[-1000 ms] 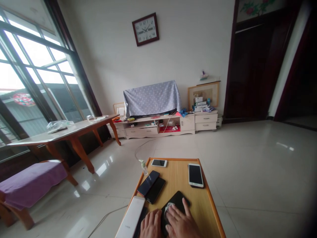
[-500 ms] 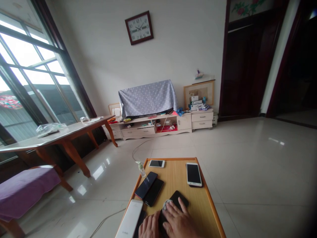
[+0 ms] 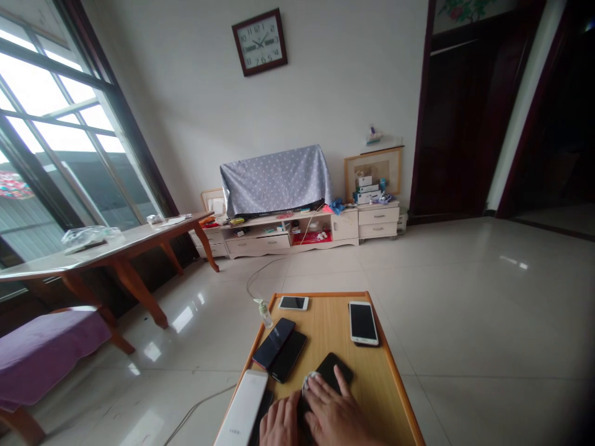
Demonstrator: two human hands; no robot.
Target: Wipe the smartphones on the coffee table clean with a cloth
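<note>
A black phone (image 3: 333, 367) lies on the small wooden table (image 3: 320, 328), its lower part covered by both hands. My right hand (image 3: 335, 410) lies over it, fingers pressing a crumpled whitish cloth (image 3: 308, 381) against its surface. At the phone's lower left edge, my left hand (image 3: 281, 422) grips with curled fingers; the thumb is hidden. Left of the hands are a white phone (image 3: 244, 406) and a dark one partly beneath it. Two overlapping dark phones (image 3: 281, 348) lie farther up.
A small clear pump bottle (image 3: 265, 314) stands at the table's left edge. White-framed phones lie at the far left (image 3: 294, 303) and far right (image 3: 363, 323), the right one on top of a dark item. A cable (image 3: 199, 406) runs along the floor.
My right hand and the cloth have shifted slightly left over the black phone. My left hand stays at its edge. The camera view has tilted a little downward.
</note>
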